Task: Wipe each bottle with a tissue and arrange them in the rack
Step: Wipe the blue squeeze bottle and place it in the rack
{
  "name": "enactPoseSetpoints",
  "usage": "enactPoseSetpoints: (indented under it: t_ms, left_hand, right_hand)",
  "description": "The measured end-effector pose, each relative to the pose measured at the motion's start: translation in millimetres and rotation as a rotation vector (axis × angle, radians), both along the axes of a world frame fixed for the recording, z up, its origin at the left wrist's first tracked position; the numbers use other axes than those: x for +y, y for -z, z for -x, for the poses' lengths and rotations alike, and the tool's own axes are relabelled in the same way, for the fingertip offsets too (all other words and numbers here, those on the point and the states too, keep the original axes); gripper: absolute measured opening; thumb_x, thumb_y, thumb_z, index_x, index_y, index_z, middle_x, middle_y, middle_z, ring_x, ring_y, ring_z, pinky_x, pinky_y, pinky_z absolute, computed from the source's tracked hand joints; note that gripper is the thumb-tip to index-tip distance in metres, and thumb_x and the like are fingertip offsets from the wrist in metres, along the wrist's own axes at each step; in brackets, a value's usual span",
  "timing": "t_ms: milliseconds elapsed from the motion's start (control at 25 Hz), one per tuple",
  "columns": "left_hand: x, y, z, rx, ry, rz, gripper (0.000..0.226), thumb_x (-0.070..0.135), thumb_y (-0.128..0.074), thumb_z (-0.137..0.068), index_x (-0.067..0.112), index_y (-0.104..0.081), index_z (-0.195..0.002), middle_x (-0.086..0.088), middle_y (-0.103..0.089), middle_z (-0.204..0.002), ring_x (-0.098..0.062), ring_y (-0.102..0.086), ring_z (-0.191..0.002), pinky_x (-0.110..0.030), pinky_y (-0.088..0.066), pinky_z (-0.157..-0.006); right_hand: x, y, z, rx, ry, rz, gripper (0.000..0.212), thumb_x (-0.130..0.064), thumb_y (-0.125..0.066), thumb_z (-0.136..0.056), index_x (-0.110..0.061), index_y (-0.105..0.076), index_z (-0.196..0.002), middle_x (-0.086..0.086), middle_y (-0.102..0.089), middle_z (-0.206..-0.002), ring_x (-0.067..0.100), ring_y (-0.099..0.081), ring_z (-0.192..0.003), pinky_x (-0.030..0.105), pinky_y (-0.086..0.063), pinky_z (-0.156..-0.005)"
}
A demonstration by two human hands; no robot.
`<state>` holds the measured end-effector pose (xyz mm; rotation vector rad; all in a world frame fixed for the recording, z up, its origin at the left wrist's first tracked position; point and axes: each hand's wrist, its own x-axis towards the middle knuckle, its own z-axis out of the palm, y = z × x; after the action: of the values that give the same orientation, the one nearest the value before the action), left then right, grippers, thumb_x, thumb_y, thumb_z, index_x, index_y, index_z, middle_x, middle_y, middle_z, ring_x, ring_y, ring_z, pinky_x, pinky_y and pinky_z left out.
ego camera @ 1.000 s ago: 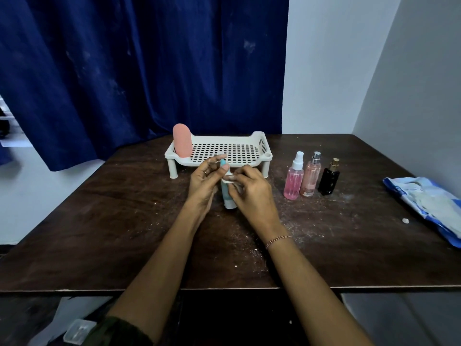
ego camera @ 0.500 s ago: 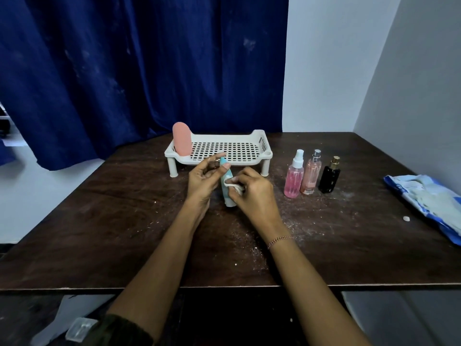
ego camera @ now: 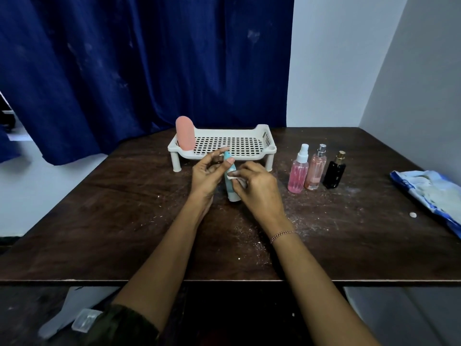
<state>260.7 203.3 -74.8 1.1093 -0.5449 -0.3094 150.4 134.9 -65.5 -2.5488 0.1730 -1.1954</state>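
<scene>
**Mid-wipe on the teal bottle, one bottle racked**

I'm reading this as the wipe step on bottle two. The left hand [ego camera: 207, 176] is pinching the cap end of the teal bottle [ego camera: 230, 188] between thumb and forefinger, other fingers loosely curled and holding nothing. The right hand [ego camera: 259, 188] is curling round a small white tissue [ego camera: 235, 176] and pressing it against the bottle's upper body. The bottle is standing tilted, base touching the counter [ego camera: 124, 221], just in front of the rack [ego camera: 262, 136].

The rack is holding one pink bottle [ego camera: 185, 132], upright at its left end, and the grid to the right of it is looking open. The pink spray bottle [ego camera: 298, 171], peach spray bottle [ego camera: 315, 168] and black bottle [ego camera: 334, 172] are waiting in a row right of the rack, I'm guessing unwiped.

Next move, I'm judging: lifting the teal bottle over the rack's front rim and setting it upright beside the pink one without knocking it.

Room: the tissue pack [ego camera: 429, 193] is lying at the counter's right edge, well apart; the near edge is sitting well behind the hands
</scene>
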Motion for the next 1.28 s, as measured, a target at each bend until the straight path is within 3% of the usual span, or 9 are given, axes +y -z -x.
enactPoseSetpoints:
  t_ms: [240,360,520,720,880,1120,1280]
  left_hand:
    - [-1,-2,1,-0.005,-0.029,-0.001,0.029,0.001,-0.066,-0.081,0.016,-0.065,-0.105,0.01,-0.072,-0.08,-0.015,-0.061,-0.098,-0.047,-0.045,-0.102]
    - [0,-2,1,-0.014,-0.017,-0.004,0.031,0.002,-0.067,-0.08,0.014,-0.065,-0.109,0.019,-0.069,-0.076,-0.015,-0.061,-0.098,-0.046,-0.045,-0.101]
    - [0,0,-1,-0.006,-0.032,-0.016,0.029,0.005,-0.069,-0.079,0.018,-0.067,-0.105,0.021,-0.067,-0.076,-0.015,-0.061,-0.1,-0.048,-0.045,-0.101]
    - [0,0,-1,0.014,-0.024,0.002,0.03,0.002,-0.067,-0.08,0.014,-0.066,-0.108,0.017,-0.068,-0.075,-0.007,-0.064,-0.087,-0.046,-0.045,-0.101]
    - [1,1,-2,0.019,-0.034,-0.001,0.03,0.005,-0.069,-0.079,0.019,-0.068,-0.105,0.009,-0.067,-0.09,-0.017,-0.06,-0.102,-0.048,-0.043,-0.104]
    - [2,-1,1,0.056,-0.029,0.002,0.033,0.003,-0.065,-0.082,0.013,-0.064,-0.113,0.008,-0.066,-0.089,-0.014,-0.061,-0.098,-0.046,-0.045,-0.102]
    - [1,0,-1,0.07,-0.026,-0.003,0.031,0.005,-0.066,-0.082,0.017,-0.065,-0.11,-0.001,-0.066,-0.114,-0.024,-0.059,-0.115,-0.046,-0.043,-0.103]
  right_hand:
    - [-4,5,0,0.063,-0.048,-0.067,0.017,-0.008,-0.069,-0.076,-0.003,-0.071,-0.092,0.005,-0.061,-0.084,0.02,-0.061,-0.07,0.035,-0.054,-0.068]
    - [-1,3,0,0.008,-0.045,-0.051,0.016,-0.008,-0.068,-0.079,-0.002,-0.071,-0.093,0.006,-0.062,-0.085,0.019,-0.062,-0.069,0.03,-0.053,-0.066]
    - [-7,4,3,0.062,-0.064,-0.104,0.017,-0.006,-0.069,-0.076,-0.003,-0.072,-0.092,0.006,-0.063,-0.085,0.019,-0.062,-0.07,0.033,-0.054,-0.069]
    - [4,2,4,0.054,-0.053,0.053,0.017,0.0,-0.068,-0.077,0.001,-0.069,-0.094,0.01,-0.061,-0.085,0.024,-0.062,-0.073,0.031,-0.053,-0.068]
    - [1,5,6,0.114,-0.052,0.005,0.017,-0.005,-0.068,-0.078,-0.001,-0.07,-0.094,0.008,-0.06,-0.086,0.022,-0.062,-0.069,0.032,-0.055,-0.068]
    - [6,8,8,0.123,-0.073,0.033,0.017,-0.005,-0.064,-0.082,0.001,-0.068,-0.098,0.01,-0.059,-0.089,0.026,-0.061,-0.078,0.037,-0.055,-0.074]
    - [4,11,6,0.162,-0.047,-0.007,0.016,-0.006,-0.068,-0.078,0.0,-0.07,-0.093,0.008,-0.06,-0.088,0.025,-0.062,-0.072,0.037,-0.055,-0.071]
